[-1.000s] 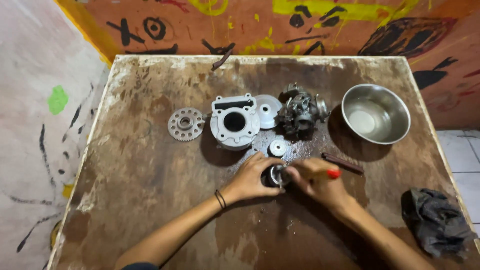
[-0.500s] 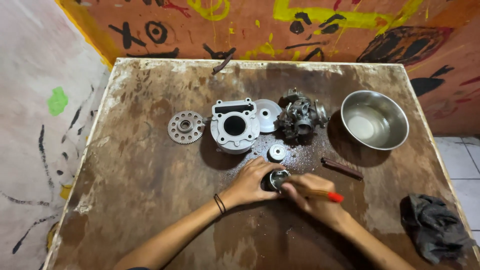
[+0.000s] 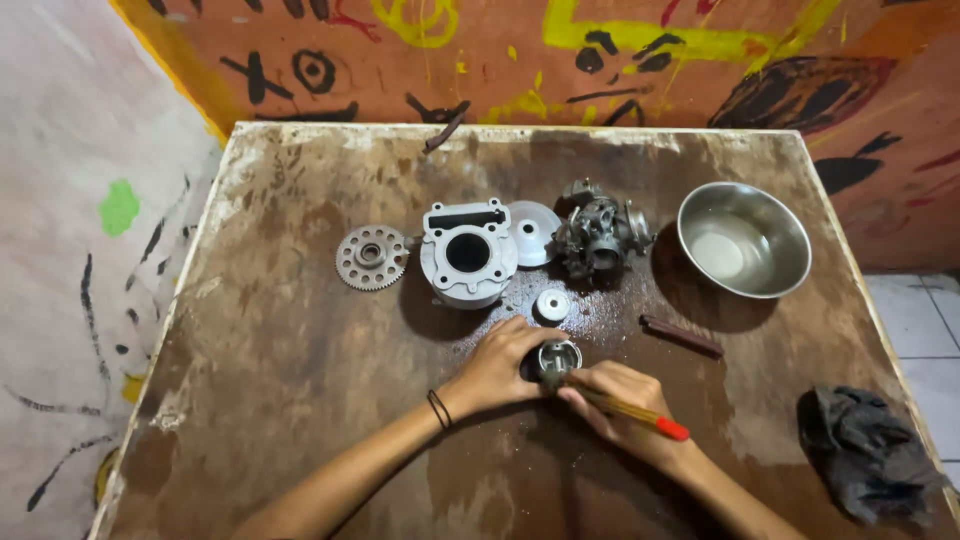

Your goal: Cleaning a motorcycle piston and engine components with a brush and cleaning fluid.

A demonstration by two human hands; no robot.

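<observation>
We clamp our left hand (image 3: 497, 368) fingers around the small round grey metal piston (image 3: 556, 358), steadying it on the stained brown wooden tabletop (image 3: 270, 350), while our right hand (image 3: 625, 408) fingers pinch the thin red-tipped tool (image 3: 640, 415) against it.

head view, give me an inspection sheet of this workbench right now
surface: worn brown wooden table, stained, with a wet dark patch near the middle.
job's things: left hand steadies a small round metal piston; right hand holds a thin tool with a red end against it.
clutter: toothed gear disc, grey cylinder block, white round cover, carburettor, small white disc, steel bowl, dark stick, dark rag.
grippers: both hands closed on what they hold.
cables: nothing seen.
surroundings: painted orange wall behind, pale scribbled wall on the left, tiled floor at right.
</observation>
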